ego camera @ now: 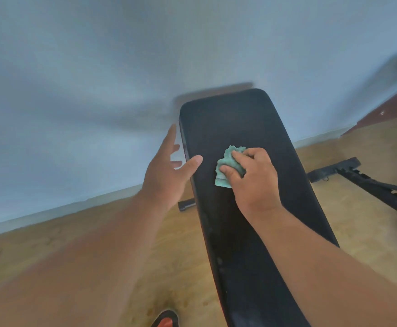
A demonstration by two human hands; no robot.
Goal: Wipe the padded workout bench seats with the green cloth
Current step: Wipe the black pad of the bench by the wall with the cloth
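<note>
A long black padded bench [230,123] runs from the bottom centre up toward the wall. My right hand [254,178] presses a crumpled green cloth [228,166] flat against the middle of the pad, fingers curled over it. My left hand [169,168] hovers at the pad's left edge with fingers spread, thumb reaching over the edge, holding nothing. Most of the cloth lies under my right fingers.
A wooden floor [74,232] lies around the bench and a pale wall [98,67] stands behind it. A black metal frame [367,182] lies on the floor to the right. A black foot bar [186,205] shows under the bench. A red-black shoe [166,320] is at the bottom.
</note>
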